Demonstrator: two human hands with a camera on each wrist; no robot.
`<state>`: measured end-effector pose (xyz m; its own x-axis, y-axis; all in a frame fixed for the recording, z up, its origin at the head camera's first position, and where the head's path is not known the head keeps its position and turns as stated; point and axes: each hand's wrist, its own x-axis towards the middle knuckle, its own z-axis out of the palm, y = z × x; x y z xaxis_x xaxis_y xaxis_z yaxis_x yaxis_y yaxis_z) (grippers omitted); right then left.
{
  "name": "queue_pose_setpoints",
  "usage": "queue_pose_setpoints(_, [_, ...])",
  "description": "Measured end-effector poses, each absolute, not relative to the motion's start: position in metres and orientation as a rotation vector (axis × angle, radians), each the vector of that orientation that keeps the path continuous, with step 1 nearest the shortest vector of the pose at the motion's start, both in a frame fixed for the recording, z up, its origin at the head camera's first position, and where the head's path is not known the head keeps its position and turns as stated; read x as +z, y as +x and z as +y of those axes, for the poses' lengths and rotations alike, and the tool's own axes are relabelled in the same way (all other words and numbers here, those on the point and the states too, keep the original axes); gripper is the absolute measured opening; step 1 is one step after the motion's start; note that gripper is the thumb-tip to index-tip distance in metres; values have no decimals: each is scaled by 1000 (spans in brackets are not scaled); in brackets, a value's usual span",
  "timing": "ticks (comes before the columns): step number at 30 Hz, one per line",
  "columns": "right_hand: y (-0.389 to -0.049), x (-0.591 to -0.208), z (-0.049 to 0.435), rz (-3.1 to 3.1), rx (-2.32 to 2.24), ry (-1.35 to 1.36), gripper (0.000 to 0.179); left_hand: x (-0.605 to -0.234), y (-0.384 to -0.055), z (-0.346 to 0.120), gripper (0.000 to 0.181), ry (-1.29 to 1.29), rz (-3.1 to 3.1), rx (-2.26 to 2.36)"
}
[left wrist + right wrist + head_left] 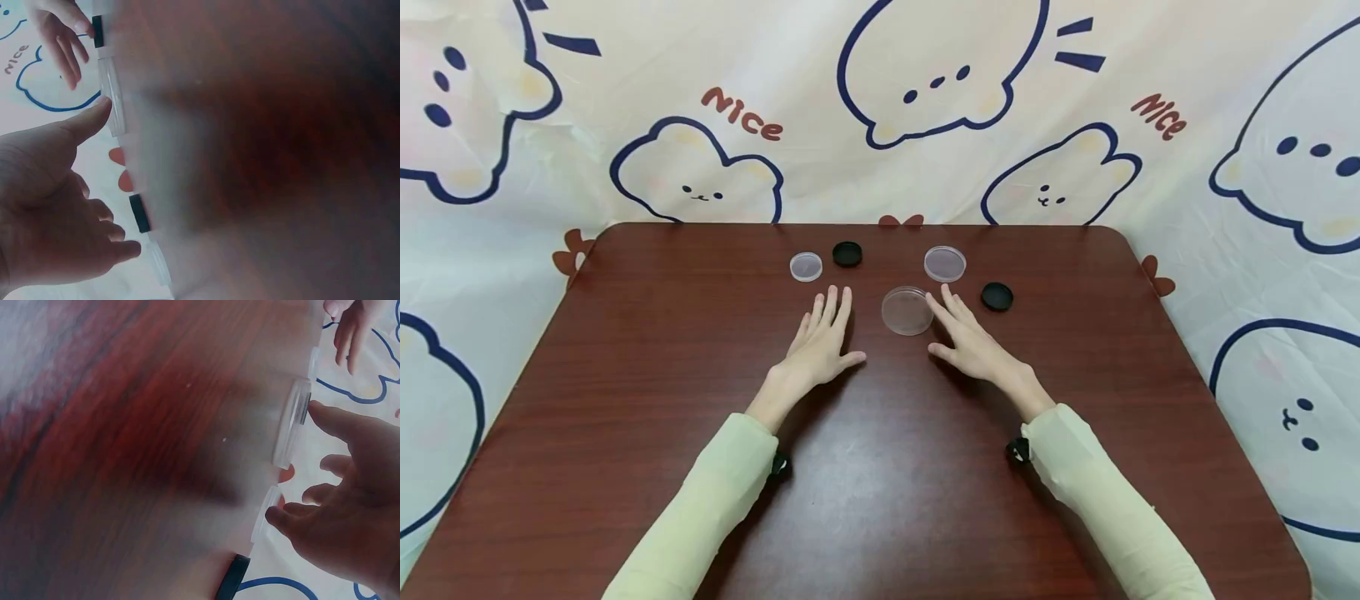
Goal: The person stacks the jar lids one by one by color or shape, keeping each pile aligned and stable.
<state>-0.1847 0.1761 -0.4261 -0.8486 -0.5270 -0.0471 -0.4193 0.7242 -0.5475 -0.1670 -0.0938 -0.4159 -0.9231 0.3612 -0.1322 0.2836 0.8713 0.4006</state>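
My left hand [818, 350] is held over the table with its fingers straight and spread, holding nothing. Beyond its fingertips are a small clear round dish [806, 267] and a black round disc [847, 254]. My right hand [976, 348] is likewise spread and holds nothing; its index fingertip overlaps the edge of the largest clear dish [906, 312] in the head view. Just past those fingers lies a medium clear dish [944, 263], and to their right a second black disc [997, 297]. In the left wrist view, the thumb overlaps the largest dish [112, 94].
The dishes and discs lie flat near the far edge of a dark brown wooden table [880, 500]. A pale curtain [880, 183] printed with cartoon shapes hangs behind and at both sides. Black wrist cameras [1018, 451] stick out at the sleeve cuffs.
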Motion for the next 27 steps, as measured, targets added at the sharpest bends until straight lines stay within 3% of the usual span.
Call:
queue_pose_setpoints(7, [-192,-428,175,2677,-869,-752,79,-414,-176,-84,101,587,2743,744])
queue_pose_setpoints(14, [-200,-430,173,2667,-976,-749,75,-414,-187,-66,88,692,2648,982])
queue_pose_setpoints(27, [-220,-435,168,2613,-1096,-703,78,-425,-209,-43,88,570,2657,1124])
